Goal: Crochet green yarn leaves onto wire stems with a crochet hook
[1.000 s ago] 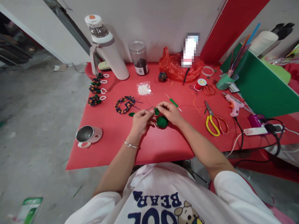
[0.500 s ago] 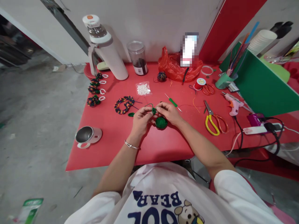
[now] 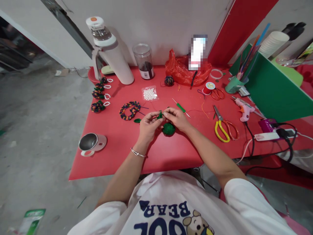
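Between my fingertips is a small green crocheted piece. My left hand pinches it from the left, and my right hand closes on its right side. Just below the fingers lies a ball of green yarn. A green crochet hook rests on the table beyond my right hand. Left of my left hand are a green crocheted leaf and a multicoloured crocheted strip curled into a loop.
On the red table stand a mug, a large bottle and a jar. A bag of white beads lies mid-table. Scissors, a pink glue gun and a power strip are at right.
The green crocheted piece has turned between my fingers and now shows a narrower, pointed shape. Both hands stay in nearly the same place.
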A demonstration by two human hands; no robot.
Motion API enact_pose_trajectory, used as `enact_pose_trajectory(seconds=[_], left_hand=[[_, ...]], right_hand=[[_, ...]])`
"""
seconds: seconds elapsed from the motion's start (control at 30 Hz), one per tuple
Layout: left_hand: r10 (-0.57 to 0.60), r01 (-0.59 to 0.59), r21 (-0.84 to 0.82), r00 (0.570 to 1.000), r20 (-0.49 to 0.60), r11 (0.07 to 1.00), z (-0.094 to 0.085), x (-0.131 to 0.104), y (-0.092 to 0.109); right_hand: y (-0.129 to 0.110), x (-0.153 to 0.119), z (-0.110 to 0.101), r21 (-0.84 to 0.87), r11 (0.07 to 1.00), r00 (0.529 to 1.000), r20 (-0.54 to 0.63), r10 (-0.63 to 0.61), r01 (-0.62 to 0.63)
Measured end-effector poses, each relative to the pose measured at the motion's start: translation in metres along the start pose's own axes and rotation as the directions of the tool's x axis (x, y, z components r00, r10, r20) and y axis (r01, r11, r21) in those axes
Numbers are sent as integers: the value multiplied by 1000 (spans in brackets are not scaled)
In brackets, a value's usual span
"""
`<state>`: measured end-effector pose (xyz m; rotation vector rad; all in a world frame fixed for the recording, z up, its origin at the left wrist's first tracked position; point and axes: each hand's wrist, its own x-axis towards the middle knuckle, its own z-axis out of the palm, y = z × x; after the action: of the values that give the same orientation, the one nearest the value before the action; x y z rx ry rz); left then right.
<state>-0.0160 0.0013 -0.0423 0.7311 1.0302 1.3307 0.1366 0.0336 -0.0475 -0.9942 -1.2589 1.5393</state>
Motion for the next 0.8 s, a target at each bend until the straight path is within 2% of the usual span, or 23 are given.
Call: enact_pose_trajectory(seconds=[0.23, 0.47, 0.63, 0.8], left_hand=[[-11, 11, -35, 1000, 16, 999, -1, 1, 1], [-20, 20, -39, 1000, -2, 999, -1, 2, 2], [-36, 36, -10, 999, -17, 999, -2, 0, 0], [-62, 62, 5, 998, -18, 998, -4, -2, 3]], right_hand=[[0, -2, -1, 72, 997, 998, 51, 29, -33], [1, 0, -2, 12, 998, 999, -8, 54, -54], [-2, 2, -4, 49, 998, 992, -125, 34, -28], [-3, 1, -6, -27, 1000, 1000, 28, 6, -6]])
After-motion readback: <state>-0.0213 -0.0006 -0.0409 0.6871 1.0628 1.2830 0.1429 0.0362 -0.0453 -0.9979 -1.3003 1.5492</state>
